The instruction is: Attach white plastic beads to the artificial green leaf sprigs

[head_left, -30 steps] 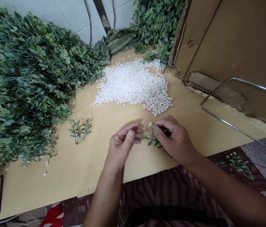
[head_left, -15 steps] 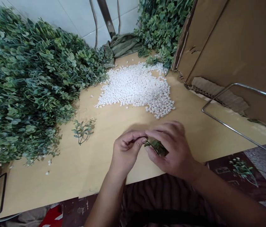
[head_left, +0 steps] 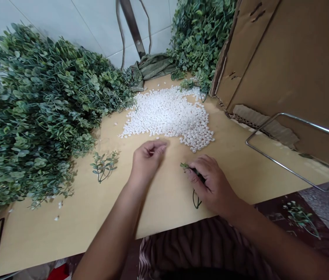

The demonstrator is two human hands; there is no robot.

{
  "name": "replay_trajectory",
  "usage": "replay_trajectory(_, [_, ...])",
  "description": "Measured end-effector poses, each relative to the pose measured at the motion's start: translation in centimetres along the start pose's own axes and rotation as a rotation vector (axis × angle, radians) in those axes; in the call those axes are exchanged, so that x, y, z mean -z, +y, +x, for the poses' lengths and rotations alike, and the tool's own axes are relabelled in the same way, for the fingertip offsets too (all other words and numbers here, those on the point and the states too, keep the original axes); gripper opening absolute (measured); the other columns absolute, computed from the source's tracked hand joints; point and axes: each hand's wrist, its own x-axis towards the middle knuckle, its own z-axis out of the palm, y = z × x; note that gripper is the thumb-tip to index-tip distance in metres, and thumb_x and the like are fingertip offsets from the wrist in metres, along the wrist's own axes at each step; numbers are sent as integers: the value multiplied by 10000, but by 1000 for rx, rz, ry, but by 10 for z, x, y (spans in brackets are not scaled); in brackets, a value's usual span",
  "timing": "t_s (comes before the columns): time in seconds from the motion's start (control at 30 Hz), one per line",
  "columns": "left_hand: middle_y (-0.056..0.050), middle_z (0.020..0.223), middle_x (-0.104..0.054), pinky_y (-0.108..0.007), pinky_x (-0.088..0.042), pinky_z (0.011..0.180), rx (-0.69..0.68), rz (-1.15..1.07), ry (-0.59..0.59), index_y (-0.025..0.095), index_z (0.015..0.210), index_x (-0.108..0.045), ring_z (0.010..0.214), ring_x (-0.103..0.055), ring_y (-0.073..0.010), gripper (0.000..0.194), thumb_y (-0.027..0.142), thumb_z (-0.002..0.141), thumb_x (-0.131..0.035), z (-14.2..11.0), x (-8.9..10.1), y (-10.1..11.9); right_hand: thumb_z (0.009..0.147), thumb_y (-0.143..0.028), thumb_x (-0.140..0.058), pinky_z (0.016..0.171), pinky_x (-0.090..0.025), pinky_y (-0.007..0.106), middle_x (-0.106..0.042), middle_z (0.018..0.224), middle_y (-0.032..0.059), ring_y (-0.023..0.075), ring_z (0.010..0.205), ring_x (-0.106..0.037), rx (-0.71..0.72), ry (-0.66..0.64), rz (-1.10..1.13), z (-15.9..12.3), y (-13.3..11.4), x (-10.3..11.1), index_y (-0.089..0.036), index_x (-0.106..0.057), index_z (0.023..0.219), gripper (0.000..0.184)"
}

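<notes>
My right hand (head_left: 209, 184) is closed around a small green leaf sprig (head_left: 196, 199); its stem loop sticks out below the palm and a leaf tip shows by the thumb. My left hand (head_left: 146, 157) hovers over the wooden tabletop (head_left: 164, 194) just short of the heap of small white flower pieces (head_left: 168, 114). Its fingers are curled together in a loose pinch, and I cannot make out anything in them. A loose sprig (head_left: 103, 165) lies to the left of that hand.
A big pile of green leafy sprigs (head_left: 32, 109) covers the table's left side, and more greenery (head_left: 199, 35) stands at the back. A cardboard box (head_left: 287, 58) and a metal wire frame (head_left: 292, 144) are on the right. Another sprig (head_left: 300, 216) lies on the floor.
My hands have come apart. The left hand moved forward toward the white pieces, while the right hand lowered to the table with the sprig.
</notes>
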Motion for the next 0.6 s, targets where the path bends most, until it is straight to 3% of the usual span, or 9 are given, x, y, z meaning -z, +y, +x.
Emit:
replay_trajectory(0.07, [-51, 844, -669, -287, -468, 692, -62, 234, 68, 170, 888, -709, 690, -580, -150, 203, 279, 735, -632, 19, 4, -8, 904, -171, -432, 643, -372, 327, -536, 684, 29, 190, 686, -475, -27, 1, -4, 1, 1, 0, -178, -502, 791, 133])
replay_trajectory(0.17, [-49, 850, -644, -300, -453, 738, -147, 547, 79, 199, 911, -708, 755, -590, -178, 199, 193, 748, -594, 38, 6, -12, 905, -190, -433, 635, -378, 325, -541, 692, 33, 190, 687, -483, -65, 17, -1, 2, 3, -1, -179, -503, 791, 135])
replay_trajectory(0.3, [-51, 834, -662, -305, -441, 731, -179, 637, 72, 206, 788, -700, 790, -599, -196, 155, 173, 765, -551, 43, 5, -10, 911, -217, -435, 641, -397, 324, -556, 718, 41, 191, 707, -503, -115, 31, 20, 3, 5, -2, -176, -526, 812, 140])
replay_trajectory(0.43, [-32, 740, -675, -279, -442, 644, -57, 303, 31, 178, 730, -667, 667, -588, -161, 110, 272, 711, -613, 34, 4, -6, 914, -237, -432, 660, -417, 326, -564, 716, 38, 192, 717, -522, -149, 45, 55, 3, 6, -2, -174, -553, 831, 160])
replay_trajectory(0.6, [7, 534, -618, -207, -407, 505, 156, -271, -119, 146, 640, -637, 510, -533, -98, 184, 270, 555, -743, -4, 1, 17, 885, -213, -465, 642, -426, 317, -570, 692, 31, 181, 680, -534, -123, 56, 83, 4, 4, -1, -170, -574, 804, 143])
